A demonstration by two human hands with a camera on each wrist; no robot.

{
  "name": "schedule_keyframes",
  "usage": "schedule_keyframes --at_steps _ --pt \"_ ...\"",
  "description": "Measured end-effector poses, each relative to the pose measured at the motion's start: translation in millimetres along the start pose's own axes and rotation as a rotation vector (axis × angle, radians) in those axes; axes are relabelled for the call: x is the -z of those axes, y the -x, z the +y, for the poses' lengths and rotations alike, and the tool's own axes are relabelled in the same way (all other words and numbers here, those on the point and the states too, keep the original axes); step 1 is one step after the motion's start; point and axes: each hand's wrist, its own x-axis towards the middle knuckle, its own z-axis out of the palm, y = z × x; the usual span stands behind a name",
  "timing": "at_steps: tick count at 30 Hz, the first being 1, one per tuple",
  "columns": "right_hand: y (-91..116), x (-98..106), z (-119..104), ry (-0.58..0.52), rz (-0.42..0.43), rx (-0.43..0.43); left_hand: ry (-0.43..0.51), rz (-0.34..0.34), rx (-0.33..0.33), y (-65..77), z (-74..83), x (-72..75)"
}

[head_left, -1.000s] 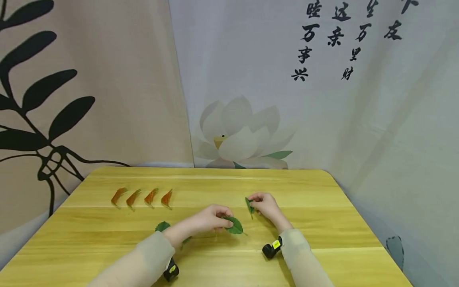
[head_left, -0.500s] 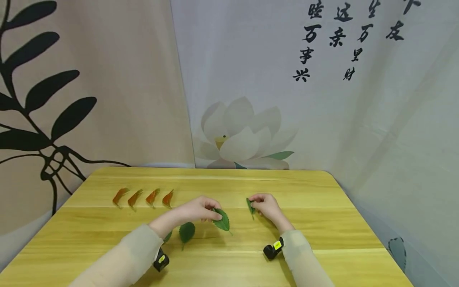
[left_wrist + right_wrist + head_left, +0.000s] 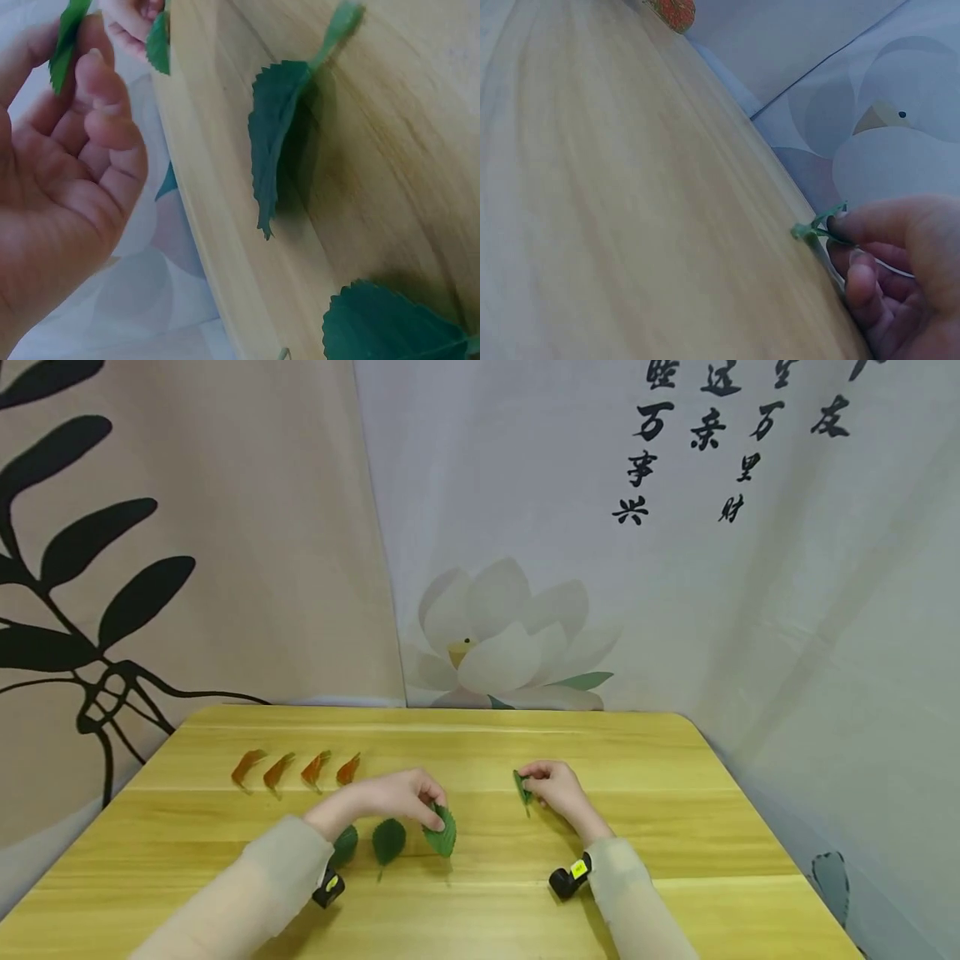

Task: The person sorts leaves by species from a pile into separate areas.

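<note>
My left hand pinches a serrated green leaf between thumb and fingers, above the table. In the left wrist view that leaf shows edge-on at the fingertips. Just left of it, a green leaf lies with its stem toward me. A further green leaf is partly hidden behind my left wrist. Farther right, my right hand pinches another green leaf; the right wrist view shows this leaf from its stem end.
Several orange-brown curled leaves lie in a row at the back left of the wooden table. A printed curtain hangs behind the table's far edge. Black wrist cameras are strapped to both wrists.
My left hand has moved left with its leaf, from near the right hand to beside the green leaves on the table. The right hand and its leaf have stayed almost still.
</note>
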Motion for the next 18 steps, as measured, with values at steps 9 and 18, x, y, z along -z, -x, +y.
schedule_keyframes --at_steps 9,18 --pt "0.3 0.3 1.1 -0.012 -0.006 0.002 -0.121 -0.057 0.026 -6.9 -2.8 -3.2" --pt "-0.5 1.4 0.9 -0.014 -0.010 0.005 -0.279 -0.006 0.061 -14.4 -10.7 -7.6"
